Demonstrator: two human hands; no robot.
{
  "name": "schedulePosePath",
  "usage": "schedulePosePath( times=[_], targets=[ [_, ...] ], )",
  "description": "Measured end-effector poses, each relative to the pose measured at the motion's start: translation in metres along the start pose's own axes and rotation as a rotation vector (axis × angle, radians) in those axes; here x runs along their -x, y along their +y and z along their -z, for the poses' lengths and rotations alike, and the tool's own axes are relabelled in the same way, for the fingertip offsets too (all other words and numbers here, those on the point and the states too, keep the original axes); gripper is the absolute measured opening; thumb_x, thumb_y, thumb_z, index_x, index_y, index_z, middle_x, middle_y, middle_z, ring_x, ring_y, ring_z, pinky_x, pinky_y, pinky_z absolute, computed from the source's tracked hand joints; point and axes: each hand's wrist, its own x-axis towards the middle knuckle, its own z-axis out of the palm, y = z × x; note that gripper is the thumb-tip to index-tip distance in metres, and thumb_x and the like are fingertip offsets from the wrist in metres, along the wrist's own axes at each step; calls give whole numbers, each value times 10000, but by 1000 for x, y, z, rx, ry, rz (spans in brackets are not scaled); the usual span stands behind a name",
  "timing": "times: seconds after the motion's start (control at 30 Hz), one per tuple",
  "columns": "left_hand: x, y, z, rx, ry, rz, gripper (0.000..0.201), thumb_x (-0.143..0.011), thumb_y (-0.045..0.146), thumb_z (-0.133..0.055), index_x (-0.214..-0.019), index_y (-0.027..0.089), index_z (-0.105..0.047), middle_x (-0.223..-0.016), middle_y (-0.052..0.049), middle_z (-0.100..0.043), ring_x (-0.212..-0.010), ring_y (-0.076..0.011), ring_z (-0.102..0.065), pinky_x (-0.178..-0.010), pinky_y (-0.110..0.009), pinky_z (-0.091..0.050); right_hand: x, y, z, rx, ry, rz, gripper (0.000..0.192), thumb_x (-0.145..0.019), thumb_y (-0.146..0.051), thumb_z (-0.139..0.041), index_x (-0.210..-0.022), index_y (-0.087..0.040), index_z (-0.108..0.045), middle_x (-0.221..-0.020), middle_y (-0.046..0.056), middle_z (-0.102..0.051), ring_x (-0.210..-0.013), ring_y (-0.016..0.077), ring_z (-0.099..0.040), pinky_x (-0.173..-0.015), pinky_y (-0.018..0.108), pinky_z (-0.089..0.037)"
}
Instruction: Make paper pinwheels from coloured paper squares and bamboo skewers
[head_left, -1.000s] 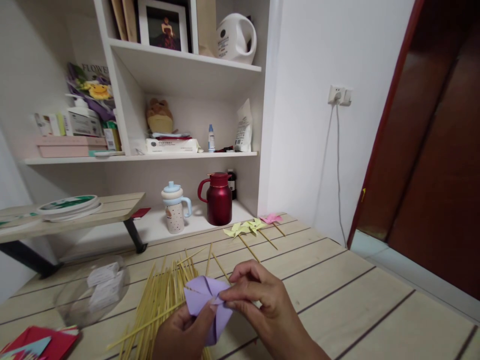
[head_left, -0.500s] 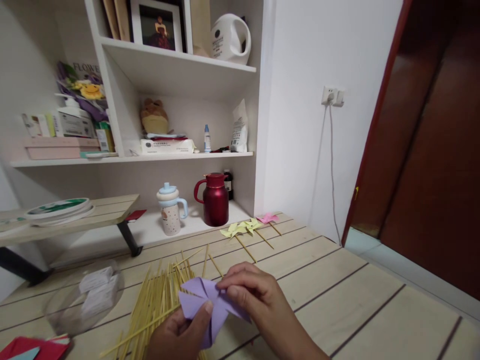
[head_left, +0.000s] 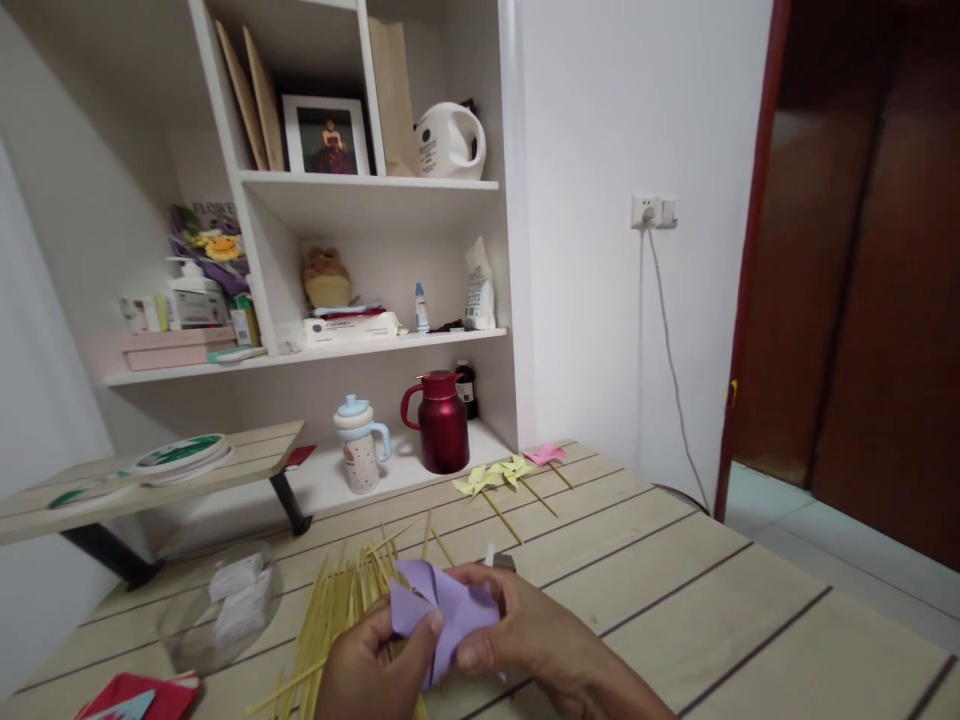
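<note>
Both my hands hold a folded purple paper pinwheel (head_left: pixel 446 605) low in the view, above the wooden table (head_left: pixel 675 590). My left hand (head_left: pixel 371 670) pinches its left side with the thumb on top. My right hand (head_left: pixel 540 640) grips its right side, fingers curled over the paper. A pile of several thin bamboo sticks (head_left: pixel 337 610) lies on the table just left of and under my hands.
Finished pinwheels on sticks, yellow (head_left: pixel 487 480) and pink (head_left: pixel 546 455), lie further back. A clear round container (head_left: pixel 225 605) and red paper (head_left: pixel 139 695) are at the left. A red jug (head_left: pixel 442 420), a lidded cup (head_left: pixel 360 445) and shelves stand behind. A doorway is at the right.
The view has tilted up and the hands sit lower in frame. My right fingers have curled further over the purple paper, and the pinwheel has turned slightly between my hands.
</note>
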Motion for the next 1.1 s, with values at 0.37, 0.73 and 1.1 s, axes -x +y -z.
schedulePosePath(
  times=[0.37, 0.73, 1.1],
  targets=[
    [8, 16, 22, -568, -36, -390, 236, -734, 340, -557, -671, 230, -756, -816, -80, -752, -814, -265, -693, -786, -389, -514, -5, 3, -14, 110, 91, 221, 321, -397, -274, -927, -625, -180, -721, -1034, 57, -680, -975, 251, -608, -821, 329, -427],
    [13, 33, 7, -627, 2, -367, 162, -687, 308, -616, -596, 274, -745, -815, -82, -767, -854, -334, -675, -854, -472, -447, 1, -2, -10, 209, 113, 314, 210, -527, -224, -883, -643, -185, -713, -1074, 75, -677, -1060, 267, -597, -934, 379, -387],
    [6, 36, 0, -383, -160, -109, 171, -676, 321, -658, -711, 215, -788, -836, -77, -765, -827, -274, -652, -801, -349, -444, -1, 1, -3, 211, 115, 221, 149, -609, -203, -781, -630, -173, -636, -726, -9, -648, -661, 147, -551, -616, 254, -399]
  ],
)
